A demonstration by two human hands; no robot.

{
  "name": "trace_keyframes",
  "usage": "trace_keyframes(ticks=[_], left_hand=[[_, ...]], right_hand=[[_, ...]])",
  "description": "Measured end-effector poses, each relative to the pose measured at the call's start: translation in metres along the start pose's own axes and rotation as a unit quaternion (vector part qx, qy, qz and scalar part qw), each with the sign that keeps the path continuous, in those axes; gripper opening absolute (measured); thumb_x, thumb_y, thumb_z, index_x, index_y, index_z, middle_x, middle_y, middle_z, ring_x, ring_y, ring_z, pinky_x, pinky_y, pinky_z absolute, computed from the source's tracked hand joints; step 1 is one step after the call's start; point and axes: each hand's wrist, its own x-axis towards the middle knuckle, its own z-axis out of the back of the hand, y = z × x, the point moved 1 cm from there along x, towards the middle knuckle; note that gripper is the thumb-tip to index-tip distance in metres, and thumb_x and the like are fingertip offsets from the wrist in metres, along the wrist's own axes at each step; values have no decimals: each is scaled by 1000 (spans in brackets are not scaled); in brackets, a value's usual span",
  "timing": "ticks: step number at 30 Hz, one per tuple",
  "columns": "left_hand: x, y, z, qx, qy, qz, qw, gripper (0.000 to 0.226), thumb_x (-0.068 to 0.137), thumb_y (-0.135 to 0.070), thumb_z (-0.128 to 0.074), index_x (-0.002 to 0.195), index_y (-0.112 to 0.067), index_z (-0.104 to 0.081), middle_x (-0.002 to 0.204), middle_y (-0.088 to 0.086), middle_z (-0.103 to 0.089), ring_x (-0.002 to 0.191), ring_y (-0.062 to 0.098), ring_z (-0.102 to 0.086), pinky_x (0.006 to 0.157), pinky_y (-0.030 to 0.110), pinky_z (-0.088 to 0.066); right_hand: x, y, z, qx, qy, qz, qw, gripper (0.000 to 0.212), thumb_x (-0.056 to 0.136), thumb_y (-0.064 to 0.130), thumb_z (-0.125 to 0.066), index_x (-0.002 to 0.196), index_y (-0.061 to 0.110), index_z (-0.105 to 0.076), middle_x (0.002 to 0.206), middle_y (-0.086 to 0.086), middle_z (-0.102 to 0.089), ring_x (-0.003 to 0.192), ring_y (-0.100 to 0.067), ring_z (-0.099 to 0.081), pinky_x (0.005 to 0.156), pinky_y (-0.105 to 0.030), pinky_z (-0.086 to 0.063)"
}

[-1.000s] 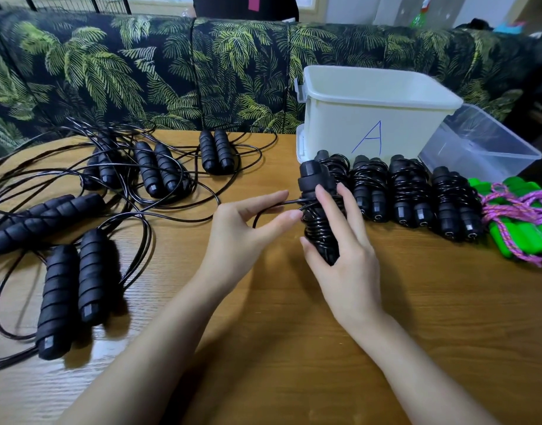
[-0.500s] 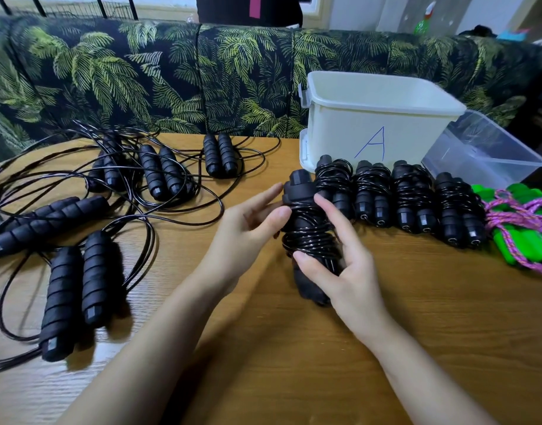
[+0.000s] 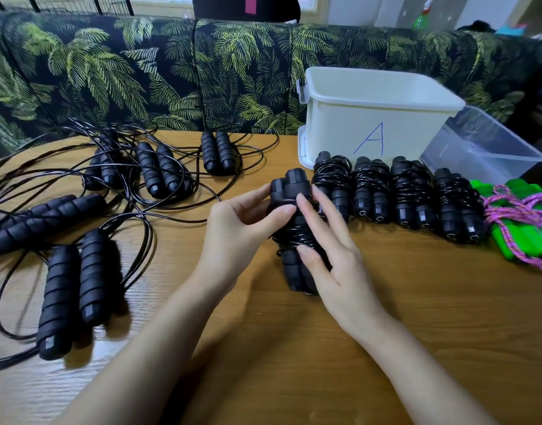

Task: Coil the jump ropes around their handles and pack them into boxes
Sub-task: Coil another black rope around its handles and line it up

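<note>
Jump rope (image 3: 289, 191) upright in left hand's (image 3: 236, 234) grip (right hand (image 3: 340, 271) flat alongside).

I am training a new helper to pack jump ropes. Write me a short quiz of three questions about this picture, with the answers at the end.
1. True or false: the white box carries the letter B.
2. How many coiled black ropes lie in the row in front of the box, not counting the bundle that the left hand holds?
3. What lies at the right end of that row? a) a green rope b) scissors c) a tape roll

Key: 1. False, the letter is A. 2. Four. 3. a.
</note>
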Motion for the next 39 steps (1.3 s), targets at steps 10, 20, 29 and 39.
trace_keyframes(ticks=[10,20,29,39], left_hand=[[-2,8,-5,-2,-47,4,999,37,78,-5,-79,107,-25,-68,94,-6,-77,97,8,-71,79,20,-55],[-13,11,-18,105,-31,-23,994,55,77,-2,-80,111,-40,-58,102,-12,-74,101,2,-69,96,33,-55],[-20,9,-22,367,15,-167,915,36,88,-29,-68,115,-18,-46,92,-11,-70,79,21,-70,68,36,-54],[-2,15,-6,296,-10,-195,935,17,95,-19,-65,82,-11,-57,70,-5,-62,63,11,-62,61,28,-51]], right_hand=[[2,-6,4,-75,12,-12,997,70,101,-1,-43,154,39,-21,163,22,-10,148,0,-18,106,-12,-34],[3,-6,-8,-404,-33,-67,912,113,64,50,-84,153,13,-25,158,-11,-34,130,-30,-50,76,-38,-58],[2,-9,-7,-397,-56,-33,915,79,75,29,-71,146,20,-37,159,2,-30,113,-32,-58,51,-38,-55],[5,-12,0,-379,-49,-44,923,88,64,30,-85,140,23,-41,158,10,-33,114,-26,-59,53,-34,-53]])
